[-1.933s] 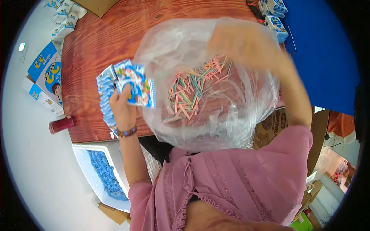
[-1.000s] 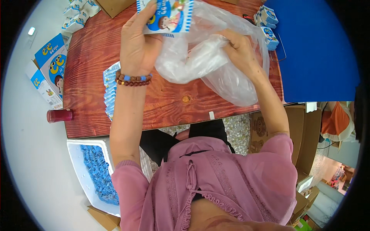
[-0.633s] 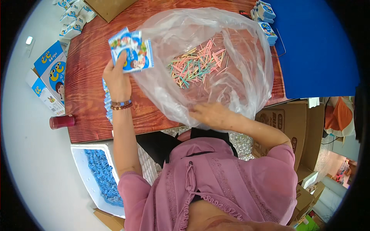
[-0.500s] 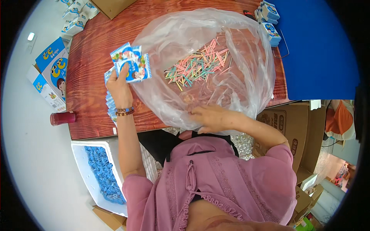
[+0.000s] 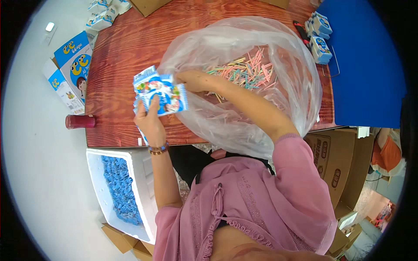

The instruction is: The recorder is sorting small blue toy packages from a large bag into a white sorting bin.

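Observation:
My left hand (image 5: 150, 124), a beaded bracelet at its wrist, grips a small fan of blue-and-white printed packets (image 5: 167, 99), thumb on top. More packets lie partly hidden under that hand. Just right of the fan is my right hand (image 5: 193, 81), over the left part of a large clear plastic bag (image 5: 217, 126) opened out on the table. Its fingers look curled together near the packets' edge; whatever they hold is too small or hidden to make out. Inside the bag lies a loose heap of thin pastel sticks (image 5: 252, 71), pink, yellow and green, partly covered by my right forearm.
On the wooden table (image 5: 117, 56) stand stacked small packs (image 5: 321, 50) by a blue surface (image 5: 365, 65). A red-lidded jar (image 5: 80, 122) and printed carton (image 5: 74, 65) are at left. Below sits a white foam box (image 5: 143, 174) of blue packets; cardboard boxes (image 5: 333, 165) stand at right.
My right hand has moved from the bag's near edge up and left, close to the packets. The left hand still holds the packets. The whole view has shifted slightly.

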Demonstrator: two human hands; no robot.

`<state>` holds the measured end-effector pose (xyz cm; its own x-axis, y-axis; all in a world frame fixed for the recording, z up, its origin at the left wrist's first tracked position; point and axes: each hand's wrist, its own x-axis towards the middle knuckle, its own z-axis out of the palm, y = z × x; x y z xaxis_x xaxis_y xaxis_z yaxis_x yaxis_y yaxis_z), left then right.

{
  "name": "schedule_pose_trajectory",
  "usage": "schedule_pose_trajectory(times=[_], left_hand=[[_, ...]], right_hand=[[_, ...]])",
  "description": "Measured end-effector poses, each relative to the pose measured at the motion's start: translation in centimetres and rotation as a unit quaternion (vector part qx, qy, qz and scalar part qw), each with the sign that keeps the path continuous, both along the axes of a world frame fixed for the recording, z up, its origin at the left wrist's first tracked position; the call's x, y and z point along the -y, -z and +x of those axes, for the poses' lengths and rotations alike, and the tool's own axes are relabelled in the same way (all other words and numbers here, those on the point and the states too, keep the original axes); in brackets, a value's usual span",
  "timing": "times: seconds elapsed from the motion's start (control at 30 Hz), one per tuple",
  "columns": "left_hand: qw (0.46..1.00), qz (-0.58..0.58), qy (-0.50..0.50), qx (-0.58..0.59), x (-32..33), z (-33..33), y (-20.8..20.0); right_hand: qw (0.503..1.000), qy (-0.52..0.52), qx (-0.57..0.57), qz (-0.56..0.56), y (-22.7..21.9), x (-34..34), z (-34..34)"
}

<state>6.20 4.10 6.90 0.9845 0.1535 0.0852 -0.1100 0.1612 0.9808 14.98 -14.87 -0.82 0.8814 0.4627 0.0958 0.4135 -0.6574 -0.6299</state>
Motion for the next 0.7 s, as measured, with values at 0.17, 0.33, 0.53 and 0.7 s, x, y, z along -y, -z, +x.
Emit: schedule_pose_trajectory(times=[0.17, 0.33, 0.53, 0.7], left_hand=[[0.975, -0.171, 0.076, -0.12, 2.3, -3.2, 0.9], [0.976, -0.148, 0.018, -0.156, 1.6, -2.3, 6.6], [0.959, 0.28, -0.026, -0.022, 1.7, -2.5, 9.2], [0.949, 0.313, -0.036, 0.007, 2.0, -3.2, 8.8]], right_hand=[[0.999, -0.022, -0.028, 0.015, -1.4, -0.6, -1.3], [0.998, 0.015, -0.043, -0.032, -5.6, 3.0, -9.1], [0.994, -0.041, 0.089, -0.056, -1.1, 3.1, -17.7], [0.996, -0.036, 0.068, -0.04, -1.5, 3.0, -17.1]])
